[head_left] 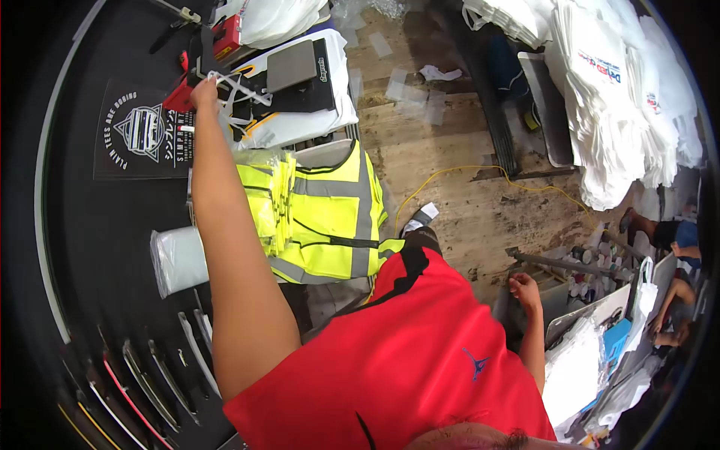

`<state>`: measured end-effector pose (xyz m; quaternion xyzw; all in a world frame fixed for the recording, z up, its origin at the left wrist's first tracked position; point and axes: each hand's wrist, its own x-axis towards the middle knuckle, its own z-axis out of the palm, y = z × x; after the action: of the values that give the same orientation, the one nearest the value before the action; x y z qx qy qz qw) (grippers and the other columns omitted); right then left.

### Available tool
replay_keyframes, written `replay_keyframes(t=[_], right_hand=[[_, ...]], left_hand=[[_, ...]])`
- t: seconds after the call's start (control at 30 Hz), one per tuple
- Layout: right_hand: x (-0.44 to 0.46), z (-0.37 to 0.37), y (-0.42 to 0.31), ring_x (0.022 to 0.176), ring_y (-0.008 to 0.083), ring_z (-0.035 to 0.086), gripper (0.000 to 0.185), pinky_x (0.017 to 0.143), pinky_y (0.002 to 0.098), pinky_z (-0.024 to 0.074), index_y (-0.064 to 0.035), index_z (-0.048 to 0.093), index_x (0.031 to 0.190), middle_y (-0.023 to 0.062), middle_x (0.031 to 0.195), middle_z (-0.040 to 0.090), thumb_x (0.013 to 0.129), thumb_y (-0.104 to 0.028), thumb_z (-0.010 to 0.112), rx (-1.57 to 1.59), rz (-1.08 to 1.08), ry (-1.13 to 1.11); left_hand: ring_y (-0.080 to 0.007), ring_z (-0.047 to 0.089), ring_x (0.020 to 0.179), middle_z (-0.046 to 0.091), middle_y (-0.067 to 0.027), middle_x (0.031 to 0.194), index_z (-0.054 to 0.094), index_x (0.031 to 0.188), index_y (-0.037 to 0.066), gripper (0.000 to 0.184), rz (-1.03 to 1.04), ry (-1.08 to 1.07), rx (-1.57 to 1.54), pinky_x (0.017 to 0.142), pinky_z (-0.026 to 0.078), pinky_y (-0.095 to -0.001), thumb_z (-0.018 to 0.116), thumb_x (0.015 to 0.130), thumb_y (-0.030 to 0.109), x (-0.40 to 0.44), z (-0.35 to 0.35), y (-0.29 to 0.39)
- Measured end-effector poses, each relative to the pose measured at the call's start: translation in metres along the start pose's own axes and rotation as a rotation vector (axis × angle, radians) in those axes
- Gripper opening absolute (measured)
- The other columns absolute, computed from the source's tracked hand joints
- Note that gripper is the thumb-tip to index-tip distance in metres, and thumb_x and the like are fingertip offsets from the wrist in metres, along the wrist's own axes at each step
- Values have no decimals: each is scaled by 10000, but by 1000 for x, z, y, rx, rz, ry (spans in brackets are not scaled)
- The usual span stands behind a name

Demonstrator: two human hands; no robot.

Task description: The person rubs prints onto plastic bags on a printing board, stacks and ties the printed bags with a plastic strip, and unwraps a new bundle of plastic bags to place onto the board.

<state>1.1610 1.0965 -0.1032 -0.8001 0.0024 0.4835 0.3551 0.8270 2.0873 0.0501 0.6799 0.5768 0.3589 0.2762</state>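
The left hand (204, 91) curls beside an angular red object (178, 97) and a thin, white, looped plastic strip (241, 91); whether it grips either cannot be told. Pinch one edge and keep the loops untangled, clear of the white flat package (337, 75). A fluorescent yellow, grey-banded vest (330, 196) lies nearer the body. The right hand (523, 291) is released, fingers loosely bent.

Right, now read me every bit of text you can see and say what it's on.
"PLAIN TEES ARE BORING": on the black printed panel.
"SIMPL...": same panel, the rest unclear, beside Japanese characters too small to quote surely.
Black flat package: white lettering, too blurred.
White bags: red and blue lettering, folded and blurred.
Red shirt: figure logo, no words.
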Motion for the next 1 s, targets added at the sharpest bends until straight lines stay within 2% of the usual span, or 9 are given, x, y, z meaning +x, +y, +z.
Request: replay_keyframes(t=[0.13,0.23,0.5,0.6,0.7,0.83,0.87,0.9,1.0], right_hand=[[24,9,-15,654,93,579,300,557,245,436,7,628,1101,44,803,670,875,-183,684,-172,-34,78],[20,14,-47,654,96,579,318,556,248,438,7,630,1099,55,790,665,868,-200,695,-18,8,82],[34,4,-33,620,104,565,340,542,253,430,1,618,1119,51,800,655,867,-212,698,-137,118,27],[33,4,-41,613,102,559,317,538,255,429,0,619,1114,40,758,640,875,-198,688,-84,76,62],[22,8,-64,610,102,557,291,536,256,433,-2,620,1108,39,763,640,886,-181,676,11,-6,127],[24,9,-34,611,101,558,262,524,258,432,-4,620,1087,44,781,646,892,-172,668,30,52,76],[26,11,-30,608,102,557,258,520,260,432,-6,622,1079,46,786,648,890,-176,670,-55,83,48],[29,16,-32,608,102,557,258,520,260,432,-6,622,1079,46,786,648,890,-176,670,-62,79,40],[25,32,-36,600,120,577,259,530,265,453,-15,640,1051,49,763,651,872,-198,685,-150,122,37]], left_hand=[[-210,620,804,622,-90,940,633,948,11,109,-155,91,-597,673,573,-319,591,934,110,20,22,63],[-215,662,814,668,-123,930,663,925,-37,108,144,398,-702,728,587,-301,630,901,63,27,13,102],[-153,648,735,721,-103,835,728,913,-35,161,585,541,-256,692,511,-289,631,903,93,5,-37,150],[-190,616,667,700,-139,783,727,890,-21,173,330,813,-390,635,509,-329,627,883,120,39,-73,84],[-208,651,692,690,-139,756,729,893,-17,179,382,829,-11,561,509,-334,606,898,113,-23,-95,113],[-196,667,791,707,-149,962,708,988,-20,178,233,399,-545,715,526,-317,602,904,96,-27,-57,99],[-183,656,873,702,-122,990,701,1000,-12,214,665,258,158,794,499,-305,573,933,147,-15,-44,82],[-180,641,837,697,-107,907,697,989,-2,206,629,8,287,780,487,-312,587,925,161,-20,-14,83],[-130,601,739,691,-87,802,699,952,8,255,485,-349,-22,729,469,-290,585,930,234,-47,54,99]])
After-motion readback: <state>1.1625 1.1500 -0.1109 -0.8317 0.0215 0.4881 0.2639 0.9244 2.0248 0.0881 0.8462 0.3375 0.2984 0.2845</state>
